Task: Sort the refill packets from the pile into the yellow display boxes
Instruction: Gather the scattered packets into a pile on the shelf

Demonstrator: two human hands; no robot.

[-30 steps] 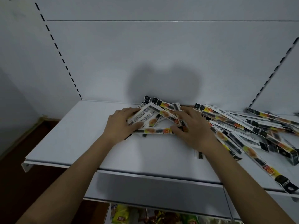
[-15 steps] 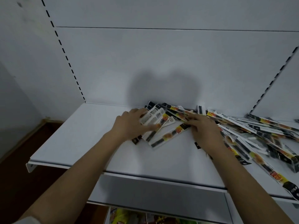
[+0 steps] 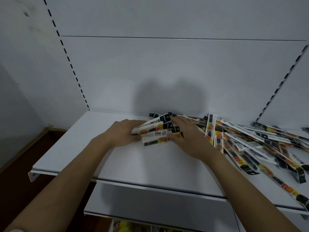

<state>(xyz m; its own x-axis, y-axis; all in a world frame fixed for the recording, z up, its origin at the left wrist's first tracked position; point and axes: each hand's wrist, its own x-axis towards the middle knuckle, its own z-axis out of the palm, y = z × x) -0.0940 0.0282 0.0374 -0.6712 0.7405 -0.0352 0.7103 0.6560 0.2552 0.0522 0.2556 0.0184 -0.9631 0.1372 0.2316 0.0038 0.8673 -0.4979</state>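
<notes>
White back panel (image 3: 167,67) w/ slotted uprights, white metal shelf (image 3: 80,148), dark floor lower left, pile of refill packets (image 3: 250,139) sprawled shelf right, small bundle (image 3: 155,131) shelf centre, left hand (image 3: 122,133) & right hand (image 3: 189,138) each gripping bundle ends.

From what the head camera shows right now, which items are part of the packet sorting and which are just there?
Part of the job:
- bundle of packets, gripped between the left hand and right hand
- loose pile of packets on the white shelf
No yellow display box is clearly in view.

Just there:
- lower shelf
- blurred goods beneath it
</notes>
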